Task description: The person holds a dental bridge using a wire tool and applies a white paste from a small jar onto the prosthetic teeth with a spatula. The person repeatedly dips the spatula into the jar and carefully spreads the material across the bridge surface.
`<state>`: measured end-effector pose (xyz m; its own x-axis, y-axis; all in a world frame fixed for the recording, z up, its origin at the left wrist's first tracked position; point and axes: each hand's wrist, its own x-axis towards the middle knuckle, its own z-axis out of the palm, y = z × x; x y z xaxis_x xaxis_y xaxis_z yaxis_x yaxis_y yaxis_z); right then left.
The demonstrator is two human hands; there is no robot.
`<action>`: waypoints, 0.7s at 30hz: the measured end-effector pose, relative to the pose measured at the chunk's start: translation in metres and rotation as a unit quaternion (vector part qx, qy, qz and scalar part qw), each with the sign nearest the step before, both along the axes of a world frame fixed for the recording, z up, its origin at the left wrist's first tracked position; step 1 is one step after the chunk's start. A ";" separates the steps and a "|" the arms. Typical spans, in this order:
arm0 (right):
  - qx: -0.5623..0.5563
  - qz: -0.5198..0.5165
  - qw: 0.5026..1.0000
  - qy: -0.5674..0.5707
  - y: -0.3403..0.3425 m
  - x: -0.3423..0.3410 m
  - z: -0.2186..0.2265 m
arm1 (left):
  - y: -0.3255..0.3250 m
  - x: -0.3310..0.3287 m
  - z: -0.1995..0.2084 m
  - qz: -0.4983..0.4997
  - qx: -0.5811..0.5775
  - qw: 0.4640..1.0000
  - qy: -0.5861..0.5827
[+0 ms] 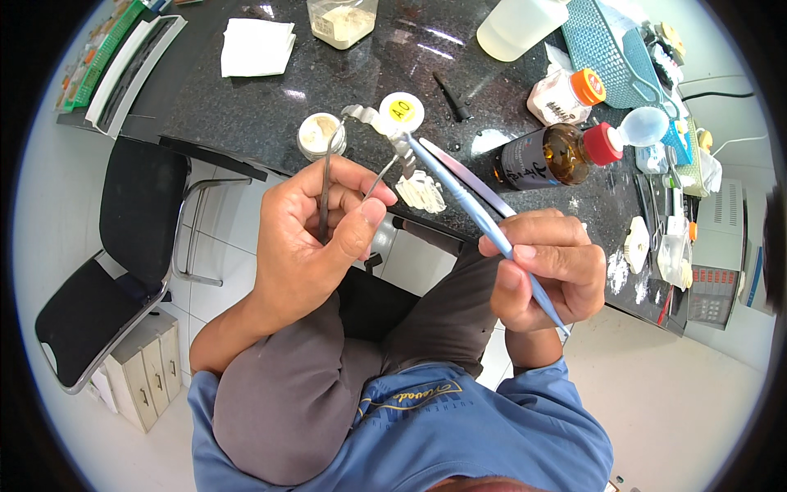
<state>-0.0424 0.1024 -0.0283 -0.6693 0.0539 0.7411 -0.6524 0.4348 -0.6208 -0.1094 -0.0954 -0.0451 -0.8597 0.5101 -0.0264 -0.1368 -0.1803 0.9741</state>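
Note:
My left hand (pixel 316 225) is closed around curved metal forceps (pixel 326 184), whose two prongs reach up to a curved row of silvery tooth-shaped crowns (pixel 359 112). In my right hand (pixel 548 266), the fingers pinch a slim blue-handled tool (pixel 471 199). Its far tip is at the right part of the crown row; I cannot tell whether it touches. A pinkish-lilac shaft (pixel 467 175) runs alongside; whether it is a separate tool is unclear. Below the crowns lies a ridged whitish mass (pixel 420 193). An open jar of pale powder (pixel 320 135) and a yellow-labelled round lid (pixel 402 111) are nearby.
Right of the tools, a brown bottle with a red cap (pixel 545 156) lies near an orange-capped bottle (pixel 561 97). Behind are a blue basket (pixel 602 49), a translucent container (pixel 518 31), a powder tub (pixel 343 25) and folded tissue (pixel 257 47). A black chair (pixel 135 197) stands left.

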 end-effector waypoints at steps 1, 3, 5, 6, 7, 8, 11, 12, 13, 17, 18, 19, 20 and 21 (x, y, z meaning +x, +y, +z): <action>0.000 0.000 1.000 0.000 0.000 0.000 0.000 | 0.000 0.000 0.000 -0.002 -0.002 1.000 -0.003; -0.002 0.007 1.000 -0.004 0.000 0.000 0.001 | 0.000 0.001 0.002 0.003 -0.005 1.000 -0.007; -0.010 0.006 1.000 0.003 0.000 0.000 -0.001 | 0.001 0.001 0.002 0.007 -0.007 1.000 -0.010; -0.019 0.004 1.000 0.010 0.000 0.000 -0.002 | 0.000 0.001 0.002 0.005 -0.005 1.000 -0.011; -0.018 0.004 1.000 0.009 0.000 -0.001 -0.002 | 0.000 0.001 0.002 0.003 -0.003 1.000 -0.011; -0.012 0.008 1.000 0.007 0.001 -0.001 -0.001 | 0.000 0.000 0.001 0.003 -0.003 1.000 -0.011; -0.008 0.009 1.000 0.009 0.001 -0.001 -0.002 | 0.000 0.000 0.001 0.001 -0.004 1.000 -0.008; -0.010 0.004 1.000 0.013 0.000 -0.001 -0.002 | 0.000 0.000 0.001 0.000 0.000 1.000 -0.008; -0.010 0.005 1.000 0.013 0.001 -0.001 -0.001 | 0.000 0.000 0.001 -0.001 0.004 1.000 -0.009; -0.008 0.005 1.000 0.006 -0.001 0.000 -0.002 | 0.004 0.001 -0.005 0.014 -0.012 0.999 0.037; -0.023 -0.006 1.000 0.007 -0.001 0.000 -0.003 | 0.004 0.001 -0.005 0.014 -0.009 0.999 0.036; -0.009 -0.010 1.000 0.009 0.001 -0.001 -0.003 | 0.004 0.001 -0.005 0.013 -0.005 0.999 0.036; -0.009 -0.010 1.000 0.009 0.001 -0.001 -0.002 | 0.004 0.001 -0.005 0.013 -0.005 0.999 0.036; -0.001 -0.001 1.000 0.003 0.001 0.000 -0.001 | 0.003 0.001 -0.004 0.012 -0.008 0.999 0.035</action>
